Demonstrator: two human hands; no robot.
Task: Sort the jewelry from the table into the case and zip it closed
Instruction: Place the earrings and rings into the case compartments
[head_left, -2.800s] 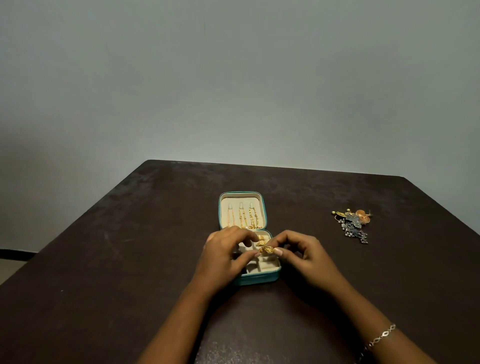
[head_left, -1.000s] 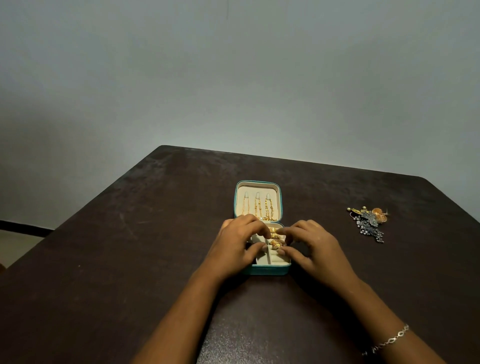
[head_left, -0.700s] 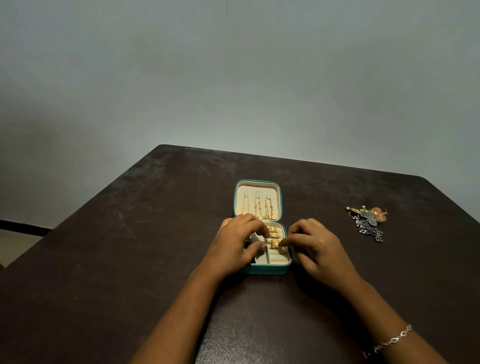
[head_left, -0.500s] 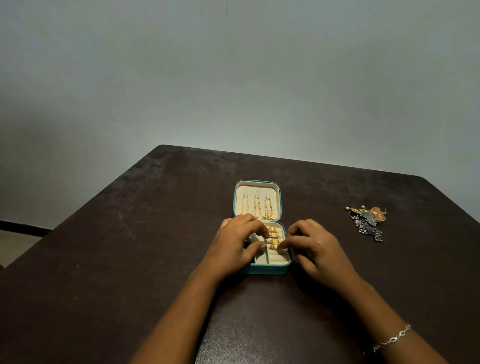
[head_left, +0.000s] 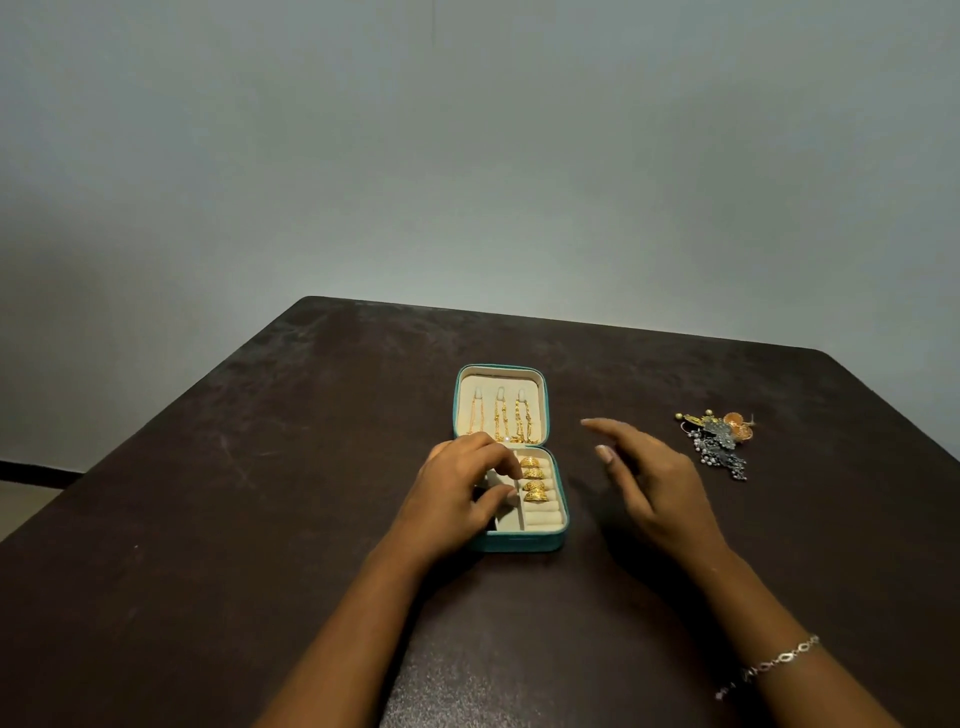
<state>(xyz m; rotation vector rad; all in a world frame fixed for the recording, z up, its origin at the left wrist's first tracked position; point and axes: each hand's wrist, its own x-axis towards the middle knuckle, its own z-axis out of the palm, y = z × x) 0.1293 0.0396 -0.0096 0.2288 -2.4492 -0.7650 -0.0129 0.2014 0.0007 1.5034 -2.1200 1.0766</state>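
Snag risk ahead with the earring pile (head_left: 719, 441), out on the worktop (head_left: 260, 519) well right of the case (head_left: 519, 544).

Hovering empty with the right hand (head_left: 649, 478), fingers loose, between case and pile. Resting the left hand (head_left: 452, 493) on the case's left side, fingers bent, nothing visibly pinched. With 4 rings (head_left: 534, 480) seated in its right side, probably going for the earrings next. Looks tangled, so risks dragging several pieces up at once and dropping 1 short of the case. Could also hook the wrist bracelet (head_left: 774, 662) on the way. Careful with the 3 chains (head_left: 501, 415) in the lid (head_left: 536, 385): easy to trap in the zip at closing.
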